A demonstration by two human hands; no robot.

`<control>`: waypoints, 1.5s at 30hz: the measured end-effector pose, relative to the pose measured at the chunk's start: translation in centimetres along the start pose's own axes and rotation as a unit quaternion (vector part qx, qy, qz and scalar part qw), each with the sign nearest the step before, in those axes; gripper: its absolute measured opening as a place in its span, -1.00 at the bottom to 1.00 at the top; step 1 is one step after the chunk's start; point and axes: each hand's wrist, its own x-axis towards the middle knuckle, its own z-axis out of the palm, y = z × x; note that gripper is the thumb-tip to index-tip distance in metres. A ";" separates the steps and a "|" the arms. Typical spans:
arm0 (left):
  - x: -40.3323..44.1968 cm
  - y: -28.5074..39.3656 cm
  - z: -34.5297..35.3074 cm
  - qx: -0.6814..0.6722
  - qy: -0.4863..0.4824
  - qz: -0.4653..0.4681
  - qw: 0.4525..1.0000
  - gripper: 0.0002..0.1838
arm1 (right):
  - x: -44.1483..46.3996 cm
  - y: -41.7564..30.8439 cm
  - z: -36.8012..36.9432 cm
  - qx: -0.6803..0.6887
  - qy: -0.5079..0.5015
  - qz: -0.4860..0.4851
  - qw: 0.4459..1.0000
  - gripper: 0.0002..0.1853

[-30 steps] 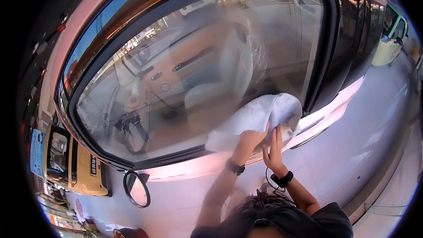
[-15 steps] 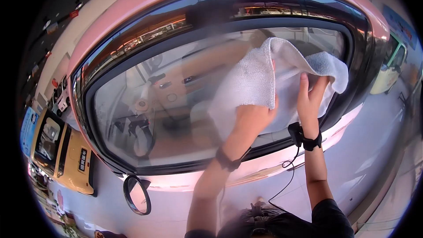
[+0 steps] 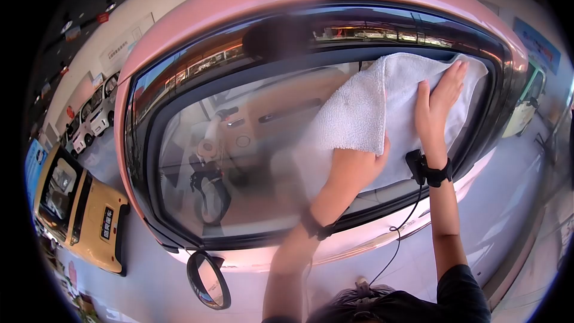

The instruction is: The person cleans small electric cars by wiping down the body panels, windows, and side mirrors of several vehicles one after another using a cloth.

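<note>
A white terry towel (image 3: 353,110) lies over the right part of the pink car's side window (image 3: 257,137). My left hand (image 3: 362,164) grips the towel's lower edge, and a fold of cloth drapes over its fingers and hides most of them. Lying flat on the right part of the cloth, my right hand (image 3: 441,104) has its fingers stretched out and its thumb apart. Through the glass the steering wheel (image 3: 212,200) and the tan dashboard show.
A side mirror (image 3: 208,280) juts out at the window's lower left. A black cable (image 3: 394,245) hangs from the device on my right wrist. A yellow car (image 3: 89,212) stands to the left, and a pale green car (image 3: 529,98) to the right.
My right hand has moved up and right, from under the bunched towel edge to flat on top of it. The cloth's right part is now spread against the glass. My view has shifted slightly.
</note>
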 end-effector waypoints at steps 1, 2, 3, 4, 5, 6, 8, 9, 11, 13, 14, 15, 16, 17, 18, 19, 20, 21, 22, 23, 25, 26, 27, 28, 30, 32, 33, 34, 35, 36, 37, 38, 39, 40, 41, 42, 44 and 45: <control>0.0 -0.1 -0.2 -0.009 -0.003 0.006 1.000 -0.32 | 0.2 -0.2 -0.1 -0.024 0.002 -0.009 1.000 -0.18; 0.0 -0.3 -0.3 -0.025 0.006 0.007 1.000 -0.32 | 0.5 -0.5 0.0 -0.006 0.005 -0.020 1.000 -0.17; -0.1 -0.5 -0.3 -0.044 0.014 0.007 0.999 -0.32 | 1.0 -1.0 0.3 0.009 0.007 -0.032 0.999 -0.17; -0.1 -0.7 -0.4 -0.064 0.023 0.007 0.998 -0.32 | 1.5 -1.5 0.5 0.024 0.008 -0.044 0.999 -0.16; -0.1 -0.9 -0.5 -0.073 0.030 0.011 0.997 -0.32 | 1.9 -2.0 0.6 0.020 0.005 -0.060 0.998 -0.16; -0.2 -1.1 -0.9 -0.084 0.037 0.014 0.996 -0.32 | 2.3 -2.6 0.7 0.017 0.001 -0.077 0.997 -0.16; -0.4 -1.5 -1.8 -0.101 0.040 0.002 0.994 -0.32 | 3.0 -4.0 0.3 0.019 -0.016 -0.111 0.994 -0.15; -0.7 -1.6 -2.4 -0.107 0.035 -0.015 0.994 -0.32 | 3.5 -4.8 0.0 0.026 -0.030 -0.127 0.991 -0.14; -1.2 -2.2 -3.8 -0.094 0.048 -0.023 0.994 -0.31 | 4.6 -6.4 -0.3 0.005 -0.049 -0.174 0.983 -0.09; -1.8 -2.8 -5.1 -0.061 0.080 -0.005 0.995 -0.31 | 5.2 -8.7 -0.5 0.006 -0.080 -0.211 0.974 -0.05; -2.1 -3.1 -5.7 -0.053 0.088 0.000 0.995 -0.30 | 5.3 -10.4 -0.7 -0.012 -0.097 -0.211 0.972 0.00; -2.5 -3.4 -6.4 -0.045 0.095 0.006 0.994 -0.29 | 5.2 -11.5 -0.6 -0.030 -0.116 -0.219 0.968 0.02; -2.9 -3.7 -7.1 -0.039 0.101 -0.001 0.994 -0.29 | 5.2 -12.6 -0.6 -0.021 -0.130 -0.244 0.961 0.00; -3.4 -4.0 -7.8 -0.032 0.107 -0.007 0.994 -0.29 | 5.3 -13.6 -0.5 -0.004 -0.141 -0.263 0.954 -0.02; -3.8 -4.1 -8.3 -0.027 0.110 -0.024 0.993 -0.30 | 5.4 -14.5 -0.5 0.012 -0.153 -0.281 0.947 -0.04; -4.4 -4.2 -8.8 -0.023 0.113 -0.042 0.992 -0.30 | 5.4 -15.3 -0.4 0.034 -0.163 -0.292 0.942 -0.06; -4.8 -4.3 -9.4 -0.001 0.116 -0.055 0.992 -0.31 | 5.5 -16.2 -0.3 0.055 -0.174 -0.302 0.936 -0.08; -5.1 -4.4 -9.9 0.021 0.118 -0.068 0.991 -0.32 | 5.6 -17.0 -0.3 0.057 -0.176 -0.314 0.931 -0.10; -5.5 -4.6 -10.5 0.045 0.119 -0.080 0.989 -0.33 | 5.7 -18.0 -0.2 0.059 -0.179 -0.326 0.926 -0.12; -5.9 -4.9 -11.1 0.054 0.130 -0.089 0.986 -0.33 | 5.7 -18.9 0.1 0.069 -0.180 -0.336 0.922 -0.13; -6.7 -5.5 -12.1 0.069 0.148 -0.105 0.981 -0.34 | 5.6 -20.7 0.6 0.097 -0.181 -0.352 0.913 -0.15; -7.0 -5.8 -12.4 0.062 0.162 -0.103 0.979 -0.33 | 5.5 -21.6 0.9 0.109 -0.181 -0.360 0.909 -0.16; -7.3 -6.2 -12.8 0.057 0.177 -0.103 0.977 -0.33 | 5.3 -22.5 1.1 0.120 -0.181 -0.368 0.904 -0.17; -7.6 -6.5 -13.0 0.054 0.194 -0.104 0.974 -0.33 | 5.3 -23.6 1.4 0.127 -0.179 -0.378 0.899 -0.17; -8.2 -6.9 -13.5 0.019 0.208 -0.108 0.972 -0.33 | 5.0 -25.6 2.4 0.156 -0.139 -0.405 0.890 -0.21; -9.1 -7.5 -14.4 0.020 0.219 -0.126 0.967 -0.33 | 4.4 -27.5 3.4 0.154 -0.132 -0.423 0.883 -0.27; -9.6 -7.7 -14.9 0.034 0.222 -0.142 0.964 -0.33 | 4.0 -28.6 3.8 0.160 -0.127 -0.432 0.878 -0.30; -10.1 -8.0 -15.2 0.052 0.226 -0.159 0.960 -0.33 | 3.5 -29.4 4.1 0.156 -0.132 -0.430 0.879 -0.33; -10.7 -8.5 -15.3 0.058 0.240 -0.160 0.956 -0.33 | 3.0 -29.9 4.4 0.157 -0.136 -0.427 0.880 -0.36; -11.2 -9.1 -15.2 0.066 0.255 -0.161 0.951 -0.33 | 2.6 -30.5 4.5 0.160 -0.140 -0.426 0.880 -0.39; -11.9 -9.7 -15.4 0.076 0.269 -0.161 0.947 -0.33 | 2.4 -30.9 4.5 0.184 -0.154 -0.429 0.871 -0.41; -12.4 -9.9 -15.7 0.087 0.267 -0.188 0.941 -0.32 | 2.1 -31.2 4.4 0.206 -0.168 -0.431 0.862 -0.42; -13.1 -10.1 -16.3 0.105 0.265 -0.202 0.937 -0.31 | 1.8 -32.0 4.2 0.224 -0.181 -0.433 0.854 -0.44; -13.8 -10.5 -16.5 0.133 0.265 -0.207 0.932 -0.30 | 1.1 -32.6 4.5 0.228 -0.178 -0.430 0.855 -0.45; -14.7 -11.1 -16.9 0.157 0.264 -0.210 0.928 -0.29 | 0.3 -33.5 4.8 0.244 -0.187 -0.424 0.852 -0.42; -15.8 -11.5 -16.7 0.171 0.265 -0.222 0.923 -0.28 | -0.8 -33.9 5.1 0.260 -0.195 -0.418 0.848 -0.39; -17.8 -12.1 -16.1 0.200 0.265 -0.250 0.910 -0.26 | -3.1 -34.7 5.7 0.266 -0.206 -0.416 0.845 -0.39; -18.9 -12.2 -15.7 0.197 0.267 -0.259 0.907 -0.26 | -4.4 -34.9 5.8 0.257 -0.209 -0.422 0.844 -0.42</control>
